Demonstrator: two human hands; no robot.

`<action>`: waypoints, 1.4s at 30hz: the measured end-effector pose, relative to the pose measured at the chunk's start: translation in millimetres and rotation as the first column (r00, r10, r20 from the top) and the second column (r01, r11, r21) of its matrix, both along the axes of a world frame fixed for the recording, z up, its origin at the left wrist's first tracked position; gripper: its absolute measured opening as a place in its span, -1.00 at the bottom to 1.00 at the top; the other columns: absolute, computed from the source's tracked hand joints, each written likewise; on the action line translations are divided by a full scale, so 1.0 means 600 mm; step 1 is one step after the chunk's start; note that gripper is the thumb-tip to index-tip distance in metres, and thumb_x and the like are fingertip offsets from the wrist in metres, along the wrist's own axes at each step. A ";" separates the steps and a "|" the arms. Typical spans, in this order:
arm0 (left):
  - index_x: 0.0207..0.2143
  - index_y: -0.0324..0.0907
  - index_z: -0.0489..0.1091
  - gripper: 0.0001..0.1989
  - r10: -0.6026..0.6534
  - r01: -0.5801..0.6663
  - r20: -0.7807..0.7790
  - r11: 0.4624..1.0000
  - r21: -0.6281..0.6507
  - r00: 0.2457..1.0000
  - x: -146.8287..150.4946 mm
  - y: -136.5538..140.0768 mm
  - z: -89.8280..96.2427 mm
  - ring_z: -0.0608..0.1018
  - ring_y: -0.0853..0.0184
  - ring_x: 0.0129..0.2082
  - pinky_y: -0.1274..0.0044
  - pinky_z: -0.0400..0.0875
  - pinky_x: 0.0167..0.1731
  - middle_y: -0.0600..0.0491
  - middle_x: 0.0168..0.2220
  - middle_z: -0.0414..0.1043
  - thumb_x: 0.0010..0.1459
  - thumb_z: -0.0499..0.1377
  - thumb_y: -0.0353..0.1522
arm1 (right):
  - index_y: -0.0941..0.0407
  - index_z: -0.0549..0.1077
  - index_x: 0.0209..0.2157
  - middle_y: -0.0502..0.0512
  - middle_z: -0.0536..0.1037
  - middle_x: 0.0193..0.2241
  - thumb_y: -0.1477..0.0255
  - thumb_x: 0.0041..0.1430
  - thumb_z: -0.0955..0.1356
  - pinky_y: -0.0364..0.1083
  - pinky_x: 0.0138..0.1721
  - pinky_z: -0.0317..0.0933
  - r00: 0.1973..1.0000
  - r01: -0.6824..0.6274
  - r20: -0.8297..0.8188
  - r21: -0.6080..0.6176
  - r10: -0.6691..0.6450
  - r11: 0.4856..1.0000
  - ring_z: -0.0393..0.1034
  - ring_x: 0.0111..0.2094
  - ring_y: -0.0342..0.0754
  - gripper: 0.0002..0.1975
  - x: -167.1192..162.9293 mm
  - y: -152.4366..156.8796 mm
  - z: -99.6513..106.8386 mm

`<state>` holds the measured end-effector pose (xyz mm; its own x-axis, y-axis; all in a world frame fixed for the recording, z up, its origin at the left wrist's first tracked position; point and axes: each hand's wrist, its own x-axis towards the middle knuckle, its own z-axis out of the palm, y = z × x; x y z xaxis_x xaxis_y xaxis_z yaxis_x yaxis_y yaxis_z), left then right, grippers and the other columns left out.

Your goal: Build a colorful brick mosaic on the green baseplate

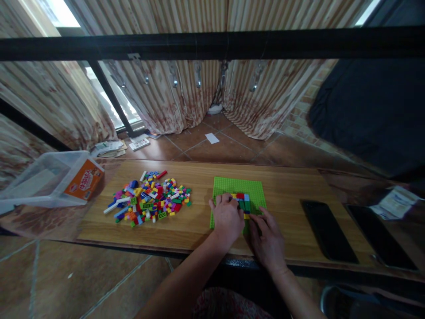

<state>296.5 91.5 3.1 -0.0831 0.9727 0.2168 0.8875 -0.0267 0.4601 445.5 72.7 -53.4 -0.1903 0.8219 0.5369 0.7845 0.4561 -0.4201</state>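
A green studded baseplate [255, 188] lies on the wooden table in front of me. A compact block of toy building bricks [246, 204] stands on it, with red, yellow, light blue and dark green pieces. My left hand [227, 219] is over the left part of the plate, its fingers bent down at the bricks. Whatever those fingers pinch is hidden beneath the hand. From the lower right, my right hand [268, 239] reaches in with fingers apart and stretched out. Its fingertips rest beside the near end of the brick block, close to a yellow piece.
To the left, a heap of loose mixed bricks [151, 199] spreads over the table [199, 177]. Beyond it sits a clear plastic bin [49, 177] with an orange label. Two dark phone-like slabs [328, 230] lie at the right. A black rail [212, 44] crosses above, before striped curtains.
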 end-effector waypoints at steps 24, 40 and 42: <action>-0.31 -0.14 0.46 -0.88 0.029 -0.035 -0.061 0.994 -0.101 0.998 -0.022 0.004 0.016 0.34 0.11 -0.03 0.14 0.09 0.06 -0.01 -0.06 0.41 0.06 0.19 -0.34 | 0.15 0.50 -0.19 0.27 0.38 0.03 0.39 0.29 0.23 0.10 0.00 0.29 1.000 0.004 -0.028 -0.002 -0.004 1.000 0.37 -0.08 0.03 -0.76 -0.006 0.000 0.006; -0.22 -0.11 0.40 -0.86 -0.286 0.271 -0.188 0.957 -0.103 0.940 -0.071 0.036 0.020 0.36 0.17 -0.05 0.04 0.03 0.10 0.02 -0.10 0.43 0.14 0.11 -0.41 | 0.13 0.49 -0.19 0.27 0.40 0.00 0.40 0.29 0.23 0.12 0.00 0.31 1.000 0.005 -0.030 -0.004 -0.006 1.000 0.36 -0.05 0.06 -0.77 -0.006 0.000 0.005; -0.23 -0.11 0.40 -0.85 -0.306 0.290 -0.210 0.952 -0.103 0.929 -0.071 0.039 0.022 0.36 0.17 -0.06 0.03 0.02 0.11 0.01 -0.12 0.42 0.14 0.11 -0.42 | 0.13 0.49 -0.19 0.26 0.40 0.00 0.39 0.29 0.23 0.12 0.00 0.30 1.000 0.006 -0.029 -0.009 -0.006 1.000 0.36 -0.04 0.06 -0.77 -0.006 0.000 0.005</action>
